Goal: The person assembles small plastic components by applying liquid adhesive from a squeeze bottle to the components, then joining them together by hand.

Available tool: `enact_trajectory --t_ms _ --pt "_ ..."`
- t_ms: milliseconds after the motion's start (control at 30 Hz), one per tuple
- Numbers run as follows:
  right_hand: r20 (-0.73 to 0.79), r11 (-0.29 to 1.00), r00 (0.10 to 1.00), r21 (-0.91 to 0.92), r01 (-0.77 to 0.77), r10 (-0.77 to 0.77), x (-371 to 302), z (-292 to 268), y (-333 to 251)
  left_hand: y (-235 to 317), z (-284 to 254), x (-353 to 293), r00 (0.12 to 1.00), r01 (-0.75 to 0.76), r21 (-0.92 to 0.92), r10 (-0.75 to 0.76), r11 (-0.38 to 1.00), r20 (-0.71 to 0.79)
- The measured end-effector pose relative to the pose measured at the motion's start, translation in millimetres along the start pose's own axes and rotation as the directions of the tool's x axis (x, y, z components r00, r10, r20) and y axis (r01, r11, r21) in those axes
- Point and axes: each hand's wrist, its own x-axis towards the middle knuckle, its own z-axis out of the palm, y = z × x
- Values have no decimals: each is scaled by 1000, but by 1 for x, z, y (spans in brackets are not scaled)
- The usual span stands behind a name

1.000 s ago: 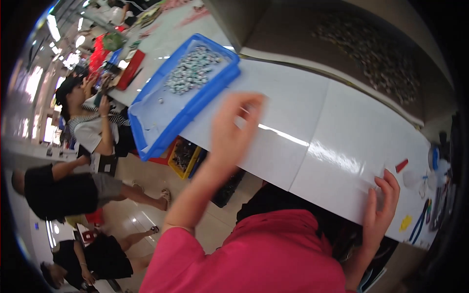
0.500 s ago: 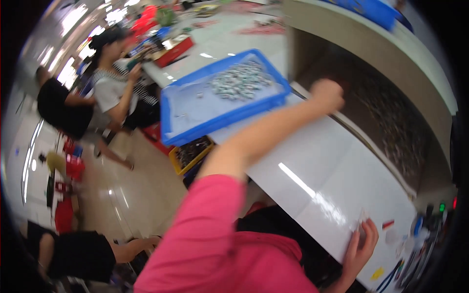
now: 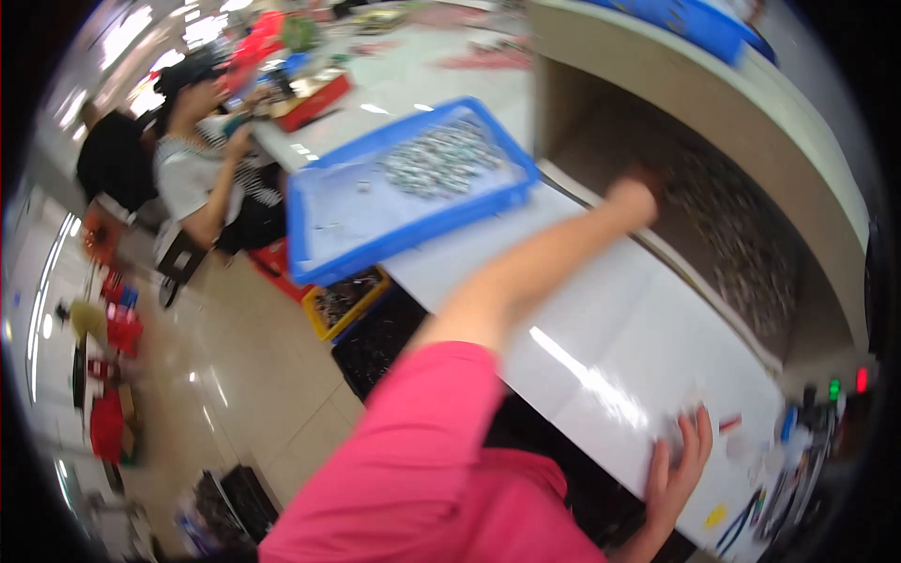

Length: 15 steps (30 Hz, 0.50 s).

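My left hand (image 3: 640, 195) reaches across the white table into the open front of a box-like compartment (image 3: 601, 131). Its fingers are blurred and lost in shadow, so what they touch does not show. Farther in lies a heap of small brownish pieces (image 3: 751, 263). My right hand (image 3: 678, 469) rests low over the near right of the table, open, with fingers and thumb apart. A faint clear patch (image 3: 670, 433) shows between them, too blurred to name.
A blue tray (image 3: 300, 230) holding many small pale pieces stands at the table's left end. Below it are a yellow-rimmed bin (image 3: 324, 328) and a black container (image 3: 375, 347). Pens and tools (image 3: 784, 497) lie at the right. A co-worker (image 3: 202, 159) sits at the left.
My left hand has moved deeper into the compartment, its fingers now in shadow. My right hand's fingers have spread. The view has shifted slightly, and a person at the lower left is gone from it.
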Motion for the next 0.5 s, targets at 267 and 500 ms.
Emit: enact_trajectory --t_ms 267,500 --pt "-108 988 994 149 33 -17 24 -4 27 119 -92 -148 745 622 -694 1 364 668" --pt "-58 907 995 418 -55 86 2 13 26 161 -65 -223 774 611 -784 130 105 620"
